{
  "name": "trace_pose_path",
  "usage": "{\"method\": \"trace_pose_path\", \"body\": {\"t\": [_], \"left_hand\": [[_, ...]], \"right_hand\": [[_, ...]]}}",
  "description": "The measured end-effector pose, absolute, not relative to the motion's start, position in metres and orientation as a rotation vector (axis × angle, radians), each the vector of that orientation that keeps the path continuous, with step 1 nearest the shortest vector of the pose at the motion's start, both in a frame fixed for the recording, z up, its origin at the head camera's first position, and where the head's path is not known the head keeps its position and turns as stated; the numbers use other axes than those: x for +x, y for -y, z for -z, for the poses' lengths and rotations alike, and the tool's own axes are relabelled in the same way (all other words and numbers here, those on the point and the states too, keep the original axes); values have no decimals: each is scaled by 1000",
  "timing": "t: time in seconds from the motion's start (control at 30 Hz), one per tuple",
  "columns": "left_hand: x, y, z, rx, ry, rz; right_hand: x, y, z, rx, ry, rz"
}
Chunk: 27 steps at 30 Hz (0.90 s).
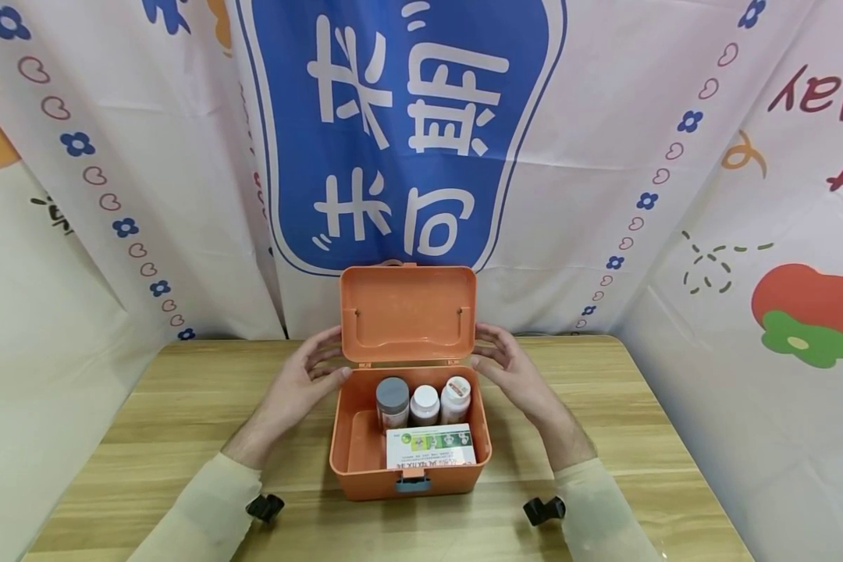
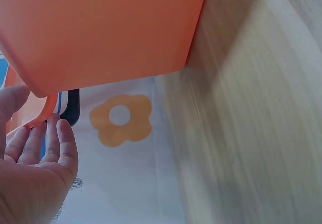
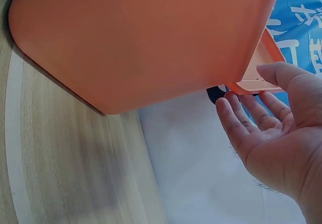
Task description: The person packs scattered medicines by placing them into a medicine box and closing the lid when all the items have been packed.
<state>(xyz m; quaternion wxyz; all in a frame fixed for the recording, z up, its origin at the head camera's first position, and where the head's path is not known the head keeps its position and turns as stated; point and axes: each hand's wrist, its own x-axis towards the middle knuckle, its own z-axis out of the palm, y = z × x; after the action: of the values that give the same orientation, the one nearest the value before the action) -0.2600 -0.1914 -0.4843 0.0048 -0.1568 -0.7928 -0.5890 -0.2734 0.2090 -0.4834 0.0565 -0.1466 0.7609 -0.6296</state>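
Note:
An orange plastic box (image 1: 342, 480) stands on the table with its lid (image 1: 409, 312) raised upright at the back. Inside are a grey-capped bottle (image 1: 393, 396), two white bottles (image 1: 425, 402) and a white carton with green print (image 1: 428, 446). My left hand (image 1: 305, 382) is at the lid's left side, its extended fingers touching the edge in the left wrist view. On the opposite side my right hand (image 1: 513, 371) has its fingers spread along the lid's edge. Both thumbs lie near the box's back corners. A blue-grey latch (image 1: 413, 485) is on the front.
The wood-grain table (image 1: 218, 390) extends to both sides of the box. Behind the lid hangs a white printed cloth (image 1: 548, 195) with a large blue panel. Light walls close in on the left and right.

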Motion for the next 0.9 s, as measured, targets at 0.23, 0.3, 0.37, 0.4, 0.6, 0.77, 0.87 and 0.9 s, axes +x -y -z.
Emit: {"method": "trace_pose_path", "body": {"t": [0.23, 0.3, 0.37, 0.4, 0.6, 0.77, 0.87, 0.9], "left_hand": [[-260, 191, 480, -495, 2468, 1811], [-259, 192, 479, -499, 2459, 1813], [-259, 193, 477, -501, 2452, 1813], [-259, 193, 476, -505, 2451, 1808], [-258, 194, 470, -514, 2445, 1784], [-257, 194, 465, -516, 2411, 1822], [-256, 194, 462, -513, 2403, 1818], [-256, 194, 461, -512, 2405, 1812]], "right_hand": [[-273, -210, 480, -453, -2302, 1932], [-272, -210, 480, -453, -2302, 1935], [-272, -211, 479, -449, -2297, 1943], [-272, -211, 479, -446, -2295, 1947], [-270, -211, 475, -434, -2302, 1970], [-269, -211, 470, -395, -2292, 1998], [-269, -211, 467, -373, -2276, 2013], [-269, -211, 467, -371, -2273, 2014]]}}
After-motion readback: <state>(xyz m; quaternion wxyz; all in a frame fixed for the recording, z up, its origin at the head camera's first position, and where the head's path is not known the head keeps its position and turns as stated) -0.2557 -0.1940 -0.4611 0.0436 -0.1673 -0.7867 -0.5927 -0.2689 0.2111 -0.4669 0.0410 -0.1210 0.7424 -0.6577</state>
